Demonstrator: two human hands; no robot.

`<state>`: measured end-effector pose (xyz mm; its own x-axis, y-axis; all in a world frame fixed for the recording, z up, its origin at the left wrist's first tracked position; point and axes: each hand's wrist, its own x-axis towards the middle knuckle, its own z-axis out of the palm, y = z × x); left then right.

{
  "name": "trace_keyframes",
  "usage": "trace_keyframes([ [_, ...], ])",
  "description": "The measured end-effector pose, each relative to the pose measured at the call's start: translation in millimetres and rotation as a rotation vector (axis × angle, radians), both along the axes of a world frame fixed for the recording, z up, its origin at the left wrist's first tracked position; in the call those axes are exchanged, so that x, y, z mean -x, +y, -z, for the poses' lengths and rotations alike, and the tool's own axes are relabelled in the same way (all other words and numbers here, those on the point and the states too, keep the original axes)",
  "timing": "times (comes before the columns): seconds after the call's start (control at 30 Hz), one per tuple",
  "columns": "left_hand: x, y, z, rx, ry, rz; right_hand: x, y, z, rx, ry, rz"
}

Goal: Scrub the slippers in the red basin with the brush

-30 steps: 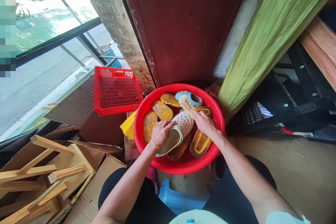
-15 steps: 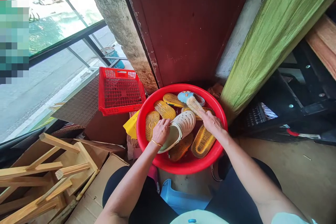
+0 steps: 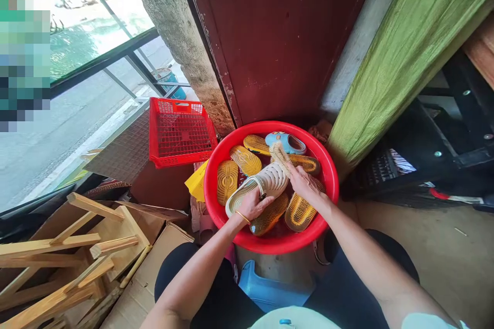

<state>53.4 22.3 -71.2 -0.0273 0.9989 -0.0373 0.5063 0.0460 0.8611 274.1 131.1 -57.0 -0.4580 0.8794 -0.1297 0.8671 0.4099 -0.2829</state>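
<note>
Head view: dark red metal door (image 3: 285, 36), upright behind everything. Red plastic basin (image 3: 227, 150) at its foot; red plastic crate (image 3: 181, 133) just left of the basin. In the basin: several yellow-soled slippers (image 3: 227, 182), lying apart; blue slipper (image 3: 285, 143) at the far side; pale perforated slipper (image 3: 266, 182), held over the others. Left hand (image 3: 255, 204), fingers curled over the slipper's side, gripping it. Right hand (image 3: 306, 185), closed around a bristle brush (image 3: 280, 157), whose head touches the slipper. Gold bangle (image 3: 242, 217) on the left wrist.
</note>
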Motion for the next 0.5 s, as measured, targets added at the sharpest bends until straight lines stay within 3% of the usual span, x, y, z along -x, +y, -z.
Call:
trace_keyframes([
  [0.17, -10, 12, 6.9, 0.068, -0.325, -0.106, 7, -5, -6.8, -0.019, -0.021, 0.006],
  [0.27, -11, 20, 2.0, 0.130, -0.580, -0.210, 19, -34, -11.5, -0.023, -0.012, -0.043],
  [0.4, -12, 31, -7.7, 0.221, -0.958, -0.371, 35, -76, -12.7, 0.021, 0.051, -0.216],
  [0.5, -11, 33, -16.0, 0.337, -1.118, -0.433, 32, -63, -11.5, -0.013, 0.025, -0.213],
])
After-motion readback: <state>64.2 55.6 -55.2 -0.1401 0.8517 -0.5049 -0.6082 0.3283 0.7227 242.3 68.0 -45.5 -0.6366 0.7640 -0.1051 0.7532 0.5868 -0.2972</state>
